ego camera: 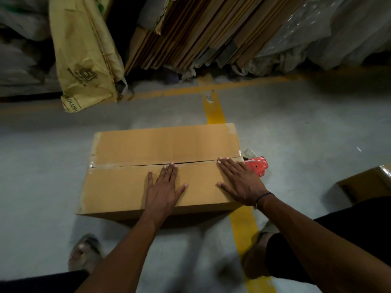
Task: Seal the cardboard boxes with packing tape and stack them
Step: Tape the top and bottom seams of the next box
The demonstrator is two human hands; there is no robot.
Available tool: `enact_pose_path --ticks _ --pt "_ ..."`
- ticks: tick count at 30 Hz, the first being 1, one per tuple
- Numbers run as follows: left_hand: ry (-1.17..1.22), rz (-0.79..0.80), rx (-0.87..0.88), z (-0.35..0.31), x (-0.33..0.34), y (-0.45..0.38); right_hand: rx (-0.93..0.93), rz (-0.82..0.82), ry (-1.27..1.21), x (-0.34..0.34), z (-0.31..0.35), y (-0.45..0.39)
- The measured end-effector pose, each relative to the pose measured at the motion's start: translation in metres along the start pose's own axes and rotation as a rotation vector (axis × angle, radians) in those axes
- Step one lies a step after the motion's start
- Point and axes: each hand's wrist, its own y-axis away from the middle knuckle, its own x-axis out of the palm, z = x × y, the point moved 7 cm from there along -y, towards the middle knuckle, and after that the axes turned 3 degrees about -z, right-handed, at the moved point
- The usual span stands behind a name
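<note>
Head view: cardboard box [160, 166], seam left-right.

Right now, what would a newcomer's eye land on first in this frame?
First, the big cardboard box on the grey floor at centre, with the left hand and right hand pressed flat on its near flap along the seam. Next, the red tape dispenser peeking out behind the box's right end, and the leaning stack of flattened cartons beyond.
</note>
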Motion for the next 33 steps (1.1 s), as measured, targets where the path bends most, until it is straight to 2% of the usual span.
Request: enact_pose_path --ticks 5,10,12,15,20,23,26,29,33 --pt "-0.045 0.028 -0.017 -0.003 -0.011 0.003 0.096 -0.023 -0.038 -0.006 0.016 -0.003" --pt "0.067 -0.119 -0.007 0.021 -0.025 0.006 0.083 -0.139 -0.223 -0.013 0.068 -0.037" --pt "0.093 -0.104 -0.003 0.035 -0.022 0.001 -0.013 -0.104 -0.285 -0.011 0.103 -0.059" --pt "0.088 -0.052 0.011 0.058 -0.012 -0.001 -0.111 -0.018 -0.231 -0.003 0.146 -0.087" --pt "0.028 -0.010 0.071 0.100 -0.006 0.019 -0.096 0.064 -0.138 0.023 0.156 -0.096" --pt "0.004 -0.032 0.009 0.133 -0.008 0.042 -0.090 0.044 -0.134 0.022 0.156 -0.095" --pt "0.004 -0.158 -0.051 0.156 -0.024 0.057 -0.083 -0.006 -0.127 0.014 0.168 -0.103" --pt "0.078 -0.247 -0.125 0.168 -0.039 0.045 -0.166 -0.004 -0.171 0.009 0.199 -0.120" --pt "0.117 -0.107 -0.264 0.188 -0.019 0.028 -0.321 0.081 -0.197 0.012 0.268 -0.158"
